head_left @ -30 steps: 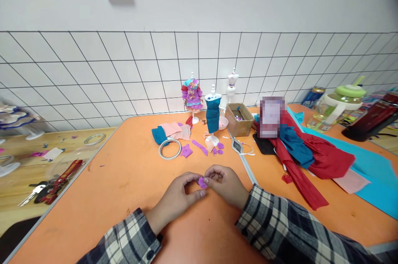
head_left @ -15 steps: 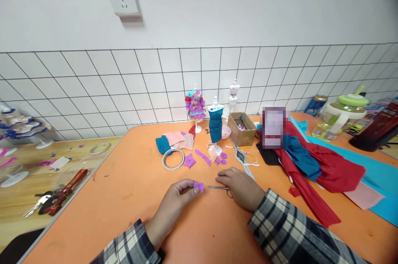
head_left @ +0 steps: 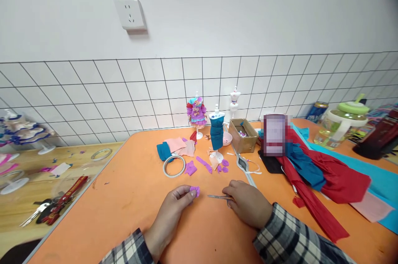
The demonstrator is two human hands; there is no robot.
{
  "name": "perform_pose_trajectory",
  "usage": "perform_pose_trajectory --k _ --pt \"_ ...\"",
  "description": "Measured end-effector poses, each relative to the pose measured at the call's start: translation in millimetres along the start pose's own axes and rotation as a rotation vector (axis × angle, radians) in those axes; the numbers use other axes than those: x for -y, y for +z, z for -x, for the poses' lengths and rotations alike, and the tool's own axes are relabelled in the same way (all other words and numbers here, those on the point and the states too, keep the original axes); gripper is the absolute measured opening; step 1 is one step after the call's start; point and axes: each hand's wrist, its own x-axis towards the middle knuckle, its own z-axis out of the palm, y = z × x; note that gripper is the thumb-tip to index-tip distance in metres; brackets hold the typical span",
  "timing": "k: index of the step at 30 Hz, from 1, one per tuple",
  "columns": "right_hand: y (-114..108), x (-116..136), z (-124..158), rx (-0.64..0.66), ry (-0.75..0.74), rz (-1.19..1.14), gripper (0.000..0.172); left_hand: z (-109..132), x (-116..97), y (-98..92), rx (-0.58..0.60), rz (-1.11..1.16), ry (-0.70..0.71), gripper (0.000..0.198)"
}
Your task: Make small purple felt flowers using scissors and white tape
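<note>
Between the thumb and fingers of my left hand [head_left: 171, 212] is a small crinkled purple piece [head_left: 194, 191], pinched at its edge. My right hand [head_left: 248, 202] has its fingers closed on the handle end of small metal scissors [head_left: 216, 197], low over the orange table [head_left: 199, 235]; the blades point left toward the purple piece, apart from it. Loose purple scraps [head_left: 190, 168] lie beyond my hands, beside a roll of tape [head_left: 174, 166]. Behind them a small dress form [head_left: 217, 133] wears a dark blue wrap.
Farther back stand a dress form in a purple outfit [head_left: 197, 112] and a bare white one [head_left: 235, 99]. A cardboard box [head_left: 244, 143] sits right of centre. Red fabric [head_left: 342, 173], a lidded jug [head_left: 340, 125] and a dark bottle [head_left: 377, 139] occupy the right side.
My right hand has gone from resting over the scissors to gripping their handle end. My left hand has shifted slightly, still with the purple piece. The camera view has tilted up a little.
</note>
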Motion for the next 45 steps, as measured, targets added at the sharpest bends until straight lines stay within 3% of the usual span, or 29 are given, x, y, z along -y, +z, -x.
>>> perform_pose_trajectory --k 3,5,8,12,15,19,22,24,27,28,32,36,42,45 --pt "2 1 -1 -0.028 0.008 0.002 0.024 0 0 -0.8 0.009 -0.012 -0.002 0.032" --pt "3 5 -2 -0.124 0.002 -0.073 0.024 -1 -1 -0.4 0.02 -0.055 0.008 0.032" --pt "4 15 -2 -0.253 -0.013 -0.381 0.024 0 -1 2.1 0.117 -0.205 0.074 0.032" --pt "14 33 -1 -0.215 0.007 -0.871 0.033 1 5 6.2 0.217 -0.379 0.219 0.027" --pt "22 42 -2 -0.22 0.067 -0.972 0.017 3 10 7.7 0.227 -0.439 0.265 0.024" --pt "25 43 -5 -0.226 0.091 -0.952 0.007 2 13 6.2 0.218 -0.483 0.26 0.022" --pt "17 28 -8 -0.277 0.082 -0.852 0.013 -1 16 2.4 0.153 -0.441 0.194 0.042" --pt "7 6 -12 -0.379 0.078 -0.672 0.015 -4 16 -0.1 0.122 -0.415 0.167 0.049" --pt "-8 -32 -22 -0.601 0.09 -0.244 0.019 -7 17 -2.0 0.12 -0.427 0.168 0.039" --pt "-12 -44 -25 -0.611 0.107 -0.144 0.021 -7 17 -2.2 0.122 -0.442 0.176 0.035" --pt "-14 -65 -33 -0.415 0.059 0.095 0.025 -7 18 -3.5 0.123 -0.521 0.224 0.028" --pt "-8 -64 -30 -0.266 0.066 0.114 0.019 -9 20 -6.8 0.111 -0.551 0.256 0.025" --pt "-17 -69 -18 -0.339 0.153 -0.034 0.022 -11 20 -5.6 0.096 -0.566 0.298 0.022" --pt "-21 -57 -13 -0.305 0.103 -0.111 0.024 -17 15 -12.9 0.046 -0.674 0.379 0.02"
